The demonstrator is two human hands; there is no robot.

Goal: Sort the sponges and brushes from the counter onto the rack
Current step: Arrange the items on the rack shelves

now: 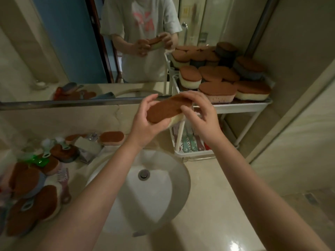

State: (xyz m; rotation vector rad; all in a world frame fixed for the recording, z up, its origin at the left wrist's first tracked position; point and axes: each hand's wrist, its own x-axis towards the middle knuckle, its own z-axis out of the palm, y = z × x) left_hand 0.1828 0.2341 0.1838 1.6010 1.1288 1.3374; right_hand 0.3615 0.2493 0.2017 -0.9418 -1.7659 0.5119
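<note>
A brown-topped yellow sponge (165, 110) is held above the basin between both hands. My left hand (146, 120) grips its near end from below, and my right hand (199, 113) curls over its far end. Just right of it stands a white rack (241, 105); its top shelf carries several brown-topped sponges (217, 89). Several coloured brushes (190, 142) lie on the rack's lower shelf. More sponges (111, 138) and brushes (63, 180) lie piled on the counter at the left.
A white round sink (163, 187) sits below my arms in the beige counter (208, 205). A mirror (72, 51) fills the wall ahead, with a metal ledge under it. A glass shower wall (299, 124) stands to the right of the rack.
</note>
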